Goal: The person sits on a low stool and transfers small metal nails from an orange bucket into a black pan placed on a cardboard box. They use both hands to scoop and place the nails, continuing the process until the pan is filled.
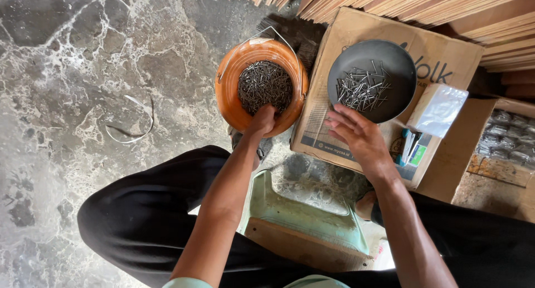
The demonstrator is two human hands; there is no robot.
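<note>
Marbled stone floor (67,71); timber strips stacked at top. Cardboard box (334,126) bears dark dish (345,65) of nails. Orange bucket (231,93) holds nail heap (264,84). Left hand (262,120) dips in, fingers closed, probably pinching nails; small pinches advised. Right hand (359,135) spread at dish rim.

open floor (83,71) left, planks (446,9) ahead

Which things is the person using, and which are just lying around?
In use:
left hand in the orange bucket of nails
right hand by the dark bowl of nails

Lying about:
wire loop on the floor
wooden slats
clear bag
</note>
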